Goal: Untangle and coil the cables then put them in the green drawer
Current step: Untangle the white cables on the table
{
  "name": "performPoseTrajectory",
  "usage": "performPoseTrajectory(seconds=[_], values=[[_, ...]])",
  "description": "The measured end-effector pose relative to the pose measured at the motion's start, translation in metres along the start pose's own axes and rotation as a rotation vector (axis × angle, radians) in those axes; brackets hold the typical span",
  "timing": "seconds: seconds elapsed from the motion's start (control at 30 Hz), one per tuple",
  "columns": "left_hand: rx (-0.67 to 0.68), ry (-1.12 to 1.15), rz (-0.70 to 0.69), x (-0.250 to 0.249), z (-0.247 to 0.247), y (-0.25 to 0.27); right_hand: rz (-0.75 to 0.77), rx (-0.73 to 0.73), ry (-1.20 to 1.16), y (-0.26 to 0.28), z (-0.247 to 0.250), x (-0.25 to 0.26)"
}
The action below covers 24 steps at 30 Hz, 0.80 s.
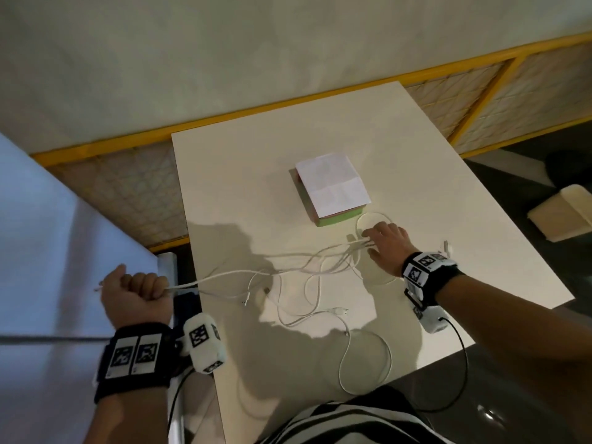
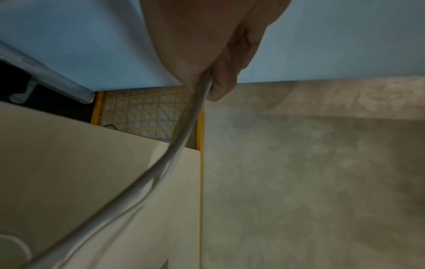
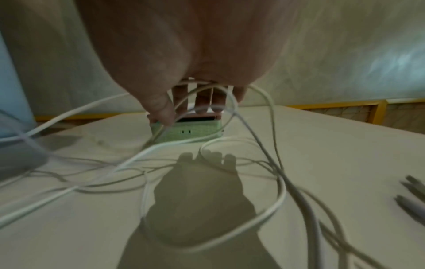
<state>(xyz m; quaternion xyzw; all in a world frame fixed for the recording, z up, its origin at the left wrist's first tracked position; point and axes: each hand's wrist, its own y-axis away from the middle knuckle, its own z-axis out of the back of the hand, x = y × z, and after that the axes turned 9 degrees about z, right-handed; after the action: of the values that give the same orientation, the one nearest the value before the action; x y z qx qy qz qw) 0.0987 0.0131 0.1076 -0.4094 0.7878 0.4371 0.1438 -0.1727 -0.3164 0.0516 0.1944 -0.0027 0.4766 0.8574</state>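
Note:
A tangle of white cables (image 1: 304, 270) sprawls over the white table (image 1: 256, 174). My left hand (image 1: 134, 293) hangs off the table's left edge, fisted round one cable (image 2: 184, 138) that runs taut back to the tangle. My right hand (image 1: 384, 248) hovers just in front of the green drawer (image 1: 339, 221). Several strands are gathered at its fingers (image 3: 207, 102) and hang in loops from them. The drawer front (image 3: 186, 132) looks closed, with a dark slot above it.
A white sheet of paper (image 1: 333, 187) lies on top of the drawer box. Loose plug ends (image 1: 341, 310) lie near the front edge, and another (image 1: 445, 245) right of my wrist. A pale blue board (image 1: 48, 235) stands left; a yellow-framed mesh fence (image 1: 480, 100) runs behind.

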Motion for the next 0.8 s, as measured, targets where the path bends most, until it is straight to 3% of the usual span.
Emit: performPoseTrajectory(seconds=[0.07, 0.23, 0.3, 0.37, 0.43, 0.7, 0.8], values=[[-0.029, 0.032, 0.000, 0.008, 0.000, -0.001, 0.027, 0.008, 0.001, 0.005, -0.011, -0.001], [-0.032, 0.078, -0.022, 0.012, -0.003, -0.002, 0.178, -0.142, 0.051, 0.043, -0.026, 0.016], [-0.021, 0.086, -0.035, 0.010, -0.006, -0.002, 0.262, 0.023, 0.015, 0.062, -0.037, 0.024], [-0.012, 0.077, -0.037, 0.010, -0.009, -0.001, 0.264, 0.351, -0.018, 0.077, -0.052, 0.026], [-0.006, 0.061, -0.029, 0.009, -0.012, -0.001, 0.247, 0.495, -0.025, 0.085, -0.062, 0.027], [0.012, 0.000, 0.002, 0.011, -0.023, 0.005, 0.197, 0.469, -0.139, 0.082, -0.072, 0.033], [0.007, -0.022, 0.015, 0.012, -0.025, 0.007, 0.101, 0.415, -0.239, 0.081, -0.065, 0.033]])
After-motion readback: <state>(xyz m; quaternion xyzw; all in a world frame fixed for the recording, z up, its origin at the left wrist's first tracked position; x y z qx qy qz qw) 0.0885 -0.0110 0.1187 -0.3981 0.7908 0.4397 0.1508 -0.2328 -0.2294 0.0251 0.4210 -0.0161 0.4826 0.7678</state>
